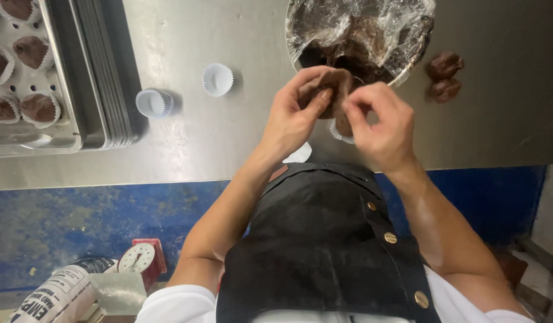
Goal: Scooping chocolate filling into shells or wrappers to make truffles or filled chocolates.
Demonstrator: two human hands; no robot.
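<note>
- Both hands are on one brown dough lump point(335, 90), held just above the table's point(240, 143) near edge, right in front of the bowl point(360, 36).
- Left hand point(297, 113) cups it, fingers curled round it; right hand point(378, 122) pinches its edge with the fingertips.
- Dough looks soft and sticky, probably light. I'd say it squashes easily, so take it loosely from the sides.
- White paper cup point(342, 133) sits right under the hands.
- Two more lumps point(444, 75) lie toward the right edge, filled tray point(25, 78) at the far-left corner.

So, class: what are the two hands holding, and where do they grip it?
A lump of brown dough, pinched between the fingertips of the left hand and right hand, at its edges.
</note>
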